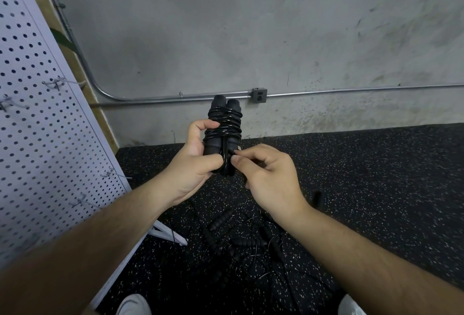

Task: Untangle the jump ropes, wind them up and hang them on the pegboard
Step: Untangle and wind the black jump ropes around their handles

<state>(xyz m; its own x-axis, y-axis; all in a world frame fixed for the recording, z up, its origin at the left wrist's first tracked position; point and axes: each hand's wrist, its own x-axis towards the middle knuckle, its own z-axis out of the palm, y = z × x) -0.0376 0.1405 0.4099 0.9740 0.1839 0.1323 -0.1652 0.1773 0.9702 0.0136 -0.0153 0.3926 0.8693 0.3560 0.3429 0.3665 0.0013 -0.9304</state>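
The wound jump rope (223,126) is black, its cord glossy over 2 matte handles; the tangled ropes (238,239) near it are black too; the floor (376,164) is black with white flecks; the pegboard (37,118) at left is white, dotted with dark holes; the far wall (226,38) is stained grey.

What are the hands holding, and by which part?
A wound-up black jump rope: the left hand grips the lower half of its paired handles, and the right hand pinches the cord near their bottom end.
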